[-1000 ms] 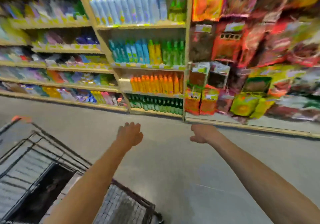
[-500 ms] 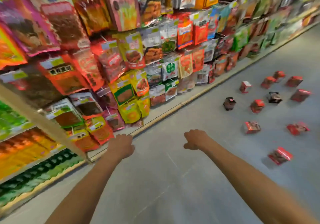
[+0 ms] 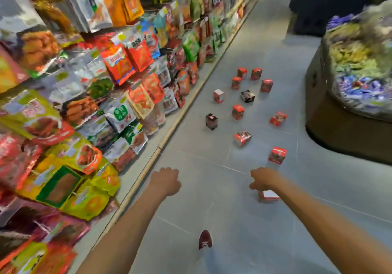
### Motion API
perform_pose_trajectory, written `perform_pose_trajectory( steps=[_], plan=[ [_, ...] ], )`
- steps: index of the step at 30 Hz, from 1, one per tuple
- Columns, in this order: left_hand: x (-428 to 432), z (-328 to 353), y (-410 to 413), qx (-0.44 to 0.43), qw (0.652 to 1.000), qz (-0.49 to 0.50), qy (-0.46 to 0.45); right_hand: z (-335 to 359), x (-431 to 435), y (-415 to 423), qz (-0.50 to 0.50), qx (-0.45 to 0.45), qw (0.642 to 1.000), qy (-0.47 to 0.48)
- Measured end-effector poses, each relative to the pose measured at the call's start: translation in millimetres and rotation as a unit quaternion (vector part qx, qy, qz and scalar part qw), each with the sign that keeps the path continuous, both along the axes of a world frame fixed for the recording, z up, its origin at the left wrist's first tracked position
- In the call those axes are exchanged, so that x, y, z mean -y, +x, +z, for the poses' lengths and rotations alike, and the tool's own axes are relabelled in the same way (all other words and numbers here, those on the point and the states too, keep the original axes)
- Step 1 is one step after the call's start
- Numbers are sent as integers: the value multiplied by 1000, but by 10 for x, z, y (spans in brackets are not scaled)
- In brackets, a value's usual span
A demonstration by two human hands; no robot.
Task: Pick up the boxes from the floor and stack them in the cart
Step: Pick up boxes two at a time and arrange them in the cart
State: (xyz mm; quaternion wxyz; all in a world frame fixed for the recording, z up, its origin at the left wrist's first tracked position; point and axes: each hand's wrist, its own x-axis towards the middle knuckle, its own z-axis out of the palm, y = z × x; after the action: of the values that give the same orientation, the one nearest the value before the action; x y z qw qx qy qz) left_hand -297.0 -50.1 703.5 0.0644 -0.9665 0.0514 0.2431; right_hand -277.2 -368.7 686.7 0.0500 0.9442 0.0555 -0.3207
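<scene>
Step in hand: the approach to the boxes (image 3: 238, 112), with no pick begun.

Boxes: a dozen or so, mostly red with two dark ones, lie scattered on the grey floor (image 3: 222, 220) from mid-aisle to the far end. Some stand upright, others are tipped on a side. The nearest box (image 3: 269, 195) lies on the floor just under the right wrist and is partly hidden by it. The next box (image 3: 277, 155) lies a little farther off to the right. The cart is not in view.

Hands: the left hand (image 3: 166, 181) and right hand (image 3: 263, 179) both reach forward, backs up, fingers loosely curled, holding nothing.

Surroundings: a rack of snack packets (image 3: 118, 112) along the left, a dark display bin (image 3: 347, 129) on the right, and one shoe (image 3: 205, 239) near the bottom centre.

Next move, as a judgement: crouch and lower the right hand onto the nearest box — it looks small enough for a one-hand grip across its sides. After that, find the cart; it is presumably behind.
</scene>
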Motion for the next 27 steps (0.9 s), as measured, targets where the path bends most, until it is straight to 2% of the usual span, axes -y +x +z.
perform_pose_trajectory(
  steps=[6,10,21,27],
  plan=[
    [401,-98,1242,-18,996,-90,-1,-145,501,516,-131,13,991,20],
    [861,-182,1807,-39,985,-166,12,-254,800,568,-190,-15,981,18],
    [2685,-585,3253,-64,933,-351,41,-804,1885,1129,-293,-22,956,5],
    [3721,-793,3958,-73,905,-416,45,-1026,2361,1467,-358,-23,933,21]
  ],
)
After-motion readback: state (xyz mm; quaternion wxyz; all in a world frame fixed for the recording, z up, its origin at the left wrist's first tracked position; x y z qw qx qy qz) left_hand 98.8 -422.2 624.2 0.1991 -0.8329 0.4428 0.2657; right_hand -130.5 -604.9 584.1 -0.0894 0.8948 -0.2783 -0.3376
